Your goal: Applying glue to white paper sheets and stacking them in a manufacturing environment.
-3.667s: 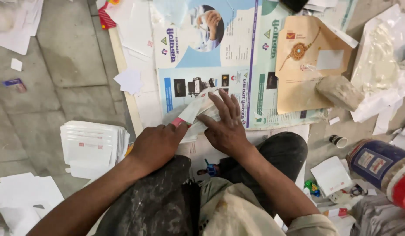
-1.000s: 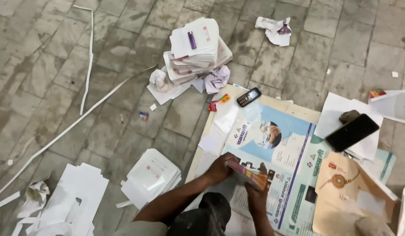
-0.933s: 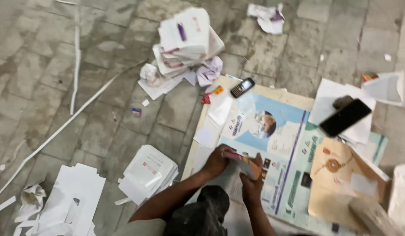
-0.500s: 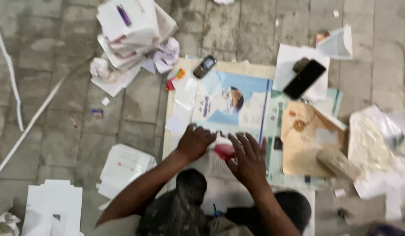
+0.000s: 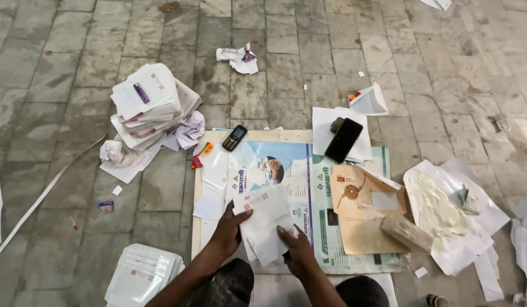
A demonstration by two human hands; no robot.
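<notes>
On the printed blue-and-white poster sheet (image 5: 286, 170) spread over the grey tiled floor (image 5: 76, 45), both hands grip a fanned bundle of white paper envelopes (image 5: 263, 224). The left hand (image 5: 232, 230) clasps its left edge with fingers curled over the top, and the right hand (image 5: 297, 245) pinches its lower right corner. A black smartphone (image 5: 343, 140) and a small black keypad phone (image 5: 234, 137) lie beyond; another white envelope stack (image 5: 141, 276) sits near the left arm.
</notes>
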